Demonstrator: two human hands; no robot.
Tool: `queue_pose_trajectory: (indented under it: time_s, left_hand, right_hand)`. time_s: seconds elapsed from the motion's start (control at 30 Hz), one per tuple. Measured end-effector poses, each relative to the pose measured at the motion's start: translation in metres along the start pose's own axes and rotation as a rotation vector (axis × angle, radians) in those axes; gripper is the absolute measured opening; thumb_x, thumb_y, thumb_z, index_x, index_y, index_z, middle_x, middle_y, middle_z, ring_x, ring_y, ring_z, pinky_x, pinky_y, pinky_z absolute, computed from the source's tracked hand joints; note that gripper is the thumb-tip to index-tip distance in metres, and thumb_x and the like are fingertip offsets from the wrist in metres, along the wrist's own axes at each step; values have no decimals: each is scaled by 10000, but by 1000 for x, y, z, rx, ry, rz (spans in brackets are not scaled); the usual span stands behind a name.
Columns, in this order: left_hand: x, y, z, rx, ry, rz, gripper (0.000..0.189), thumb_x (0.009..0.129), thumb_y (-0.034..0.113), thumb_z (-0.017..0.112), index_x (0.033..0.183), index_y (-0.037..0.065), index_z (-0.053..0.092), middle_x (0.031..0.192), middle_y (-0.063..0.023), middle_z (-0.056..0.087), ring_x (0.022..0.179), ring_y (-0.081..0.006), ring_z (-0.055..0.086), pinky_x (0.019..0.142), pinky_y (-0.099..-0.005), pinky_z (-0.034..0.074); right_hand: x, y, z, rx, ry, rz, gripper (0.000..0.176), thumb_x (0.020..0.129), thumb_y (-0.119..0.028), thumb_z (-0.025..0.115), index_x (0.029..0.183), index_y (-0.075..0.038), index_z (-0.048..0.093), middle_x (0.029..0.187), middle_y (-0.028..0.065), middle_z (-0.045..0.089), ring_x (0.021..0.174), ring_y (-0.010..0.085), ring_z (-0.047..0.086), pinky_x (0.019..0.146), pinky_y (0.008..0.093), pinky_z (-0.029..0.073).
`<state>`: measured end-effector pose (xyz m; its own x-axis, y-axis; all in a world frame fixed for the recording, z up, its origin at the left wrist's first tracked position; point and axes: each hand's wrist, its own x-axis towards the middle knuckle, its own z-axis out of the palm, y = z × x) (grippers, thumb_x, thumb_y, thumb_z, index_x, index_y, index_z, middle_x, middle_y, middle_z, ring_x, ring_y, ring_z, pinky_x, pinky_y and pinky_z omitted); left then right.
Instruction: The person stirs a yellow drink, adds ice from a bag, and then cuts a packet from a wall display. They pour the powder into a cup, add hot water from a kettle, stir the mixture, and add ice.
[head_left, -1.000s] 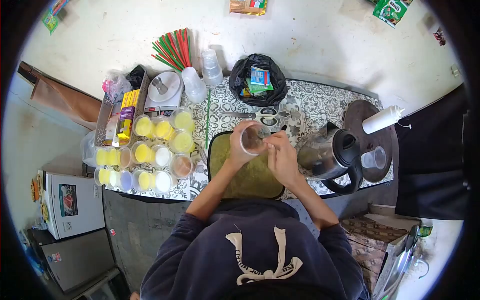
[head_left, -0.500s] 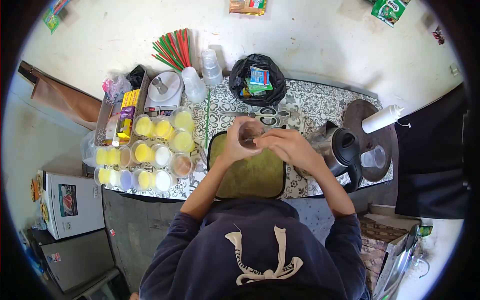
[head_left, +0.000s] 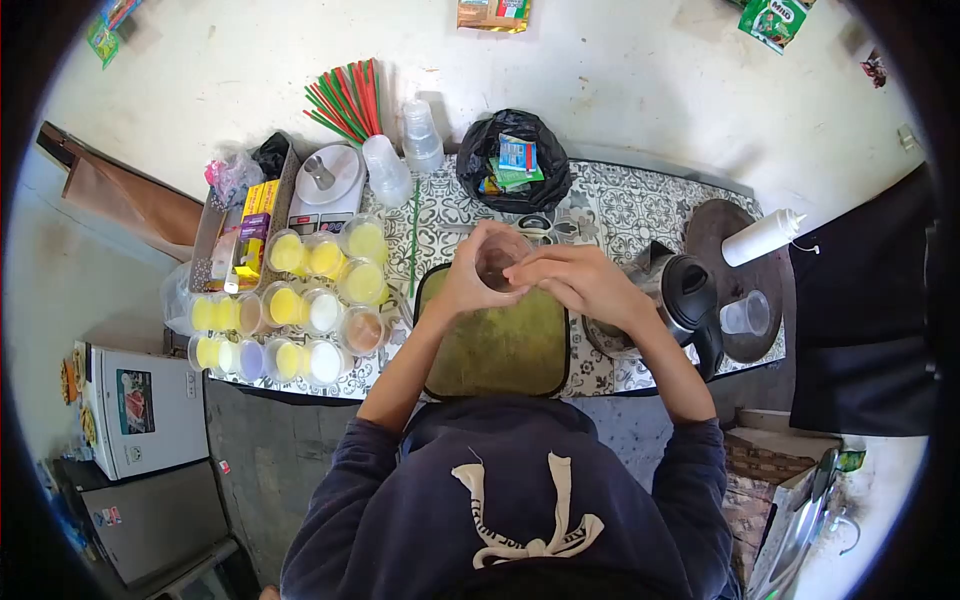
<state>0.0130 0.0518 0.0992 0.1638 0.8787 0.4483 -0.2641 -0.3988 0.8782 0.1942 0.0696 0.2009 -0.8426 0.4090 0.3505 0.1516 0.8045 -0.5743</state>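
Note:
My left hand [head_left: 462, 281] grips a clear plastic cup [head_left: 499, 258] with brownish contents, held above the far edge of a green mat [head_left: 500, 350]. My right hand [head_left: 570, 283] rests over the cup's right rim, fingers curled; what they hold is hidden. A pair of scissors [head_left: 540, 227] lies just beyond the cup. A black-lidded steel kettle [head_left: 680, 300] stands right beside my right wrist.
Several jars of yellow, white and brown powders [head_left: 300, 300] crowd the left of the patterned table [head_left: 620, 210]. Behind them are a scale [head_left: 325, 180], stacked cups [head_left: 390, 165], straws [head_left: 345, 100], a black bag [head_left: 515, 160]. A squeeze bottle [head_left: 760, 238] and an empty cup [head_left: 745, 315] sit at the right.
The cup has gone from above the mat's middle to its far edge. My right hand has shifted from beside the cup to over its rim.

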Motion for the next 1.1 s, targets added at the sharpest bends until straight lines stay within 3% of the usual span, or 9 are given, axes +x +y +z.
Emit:
queue_pose_trajectory:
  time_s: [0.1,0.2,0.27,0.5,0.57,0.8,0.97,1.1]
  left_hand:
    - [0,2,-2,73,-24,15,629,577,32,778,1096,31,423,997,-92,565,903,-159,572,814,-291,460]
    - [1,6,-7,-41,-46,-136,631,581,30,781,1101,34,423,1011,-87,554,929,-156,558,833,-295,451]
    - [6,6,-11,-83,-93,-139,639,585,33,780,1113,35,420,1007,-76,550,932,-151,552,840,-296,447]
    - [18,3,-16,-203,-161,-157,604,599,17,760,1118,44,451,1024,-63,553,943,-148,551,843,-296,434]
    - [25,2,-19,-327,-276,-223,578,609,12,746,1114,47,466,1009,-61,560,950,-154,550,849,-301,428]
    - [35,-2,-18,-348,-249,-113,550,622,-20,717,1108,57,469,941,-26,538,903,-136,536,834,-298,427]
    - [32,8,-11,-273,-145,-123,535,621,-38,712,1084,64,465,925,-15,524,868,-124,533,795,-281,440]
    - [35,20,-4,-258,-104,-102,523,615,-19,730,1054,71,461,930,-17,538,847,-97,528,734,-252,439]
  right_hand:
    - [2,2,-1,8,55,-17,262,772,24,549,1009,-67,614,951,83,632,811,264,628,699,314,506]
    - [5,2,-6,-55,26,20,250,782,10,546,1009,-70,617,977,90,633,805,257,630,694,299,503]
    - [8,-4,-13,24,-9,57,167,836,-111,551,989,-69,600,923,85,627,797,273,618,684,340,499]
    - [27,3,-21,141,30,23,141,845,-102,544,962,-37,588,865,98,646,726,236,641,653,312,503]
    - [31,5,-27,106,6,95,138,852,-86,526,959,-26,587,864,98,646,682,202,643,633,294,504]
    - [42,-3,-33,220,-12,86,145,858,-80,525,972,-46,608,835,95,652,676,187,644,609,283,492]
    - [45,-6,-32,28,38,60,145,846,-124,525,946,-43,591,861,116,626,704,275,616,646,327,494]
    - [38,-6,-32,-108,13,-9,140,847,-117,520,960,-66,585,857,109,625,738,293,615,653,351,490]
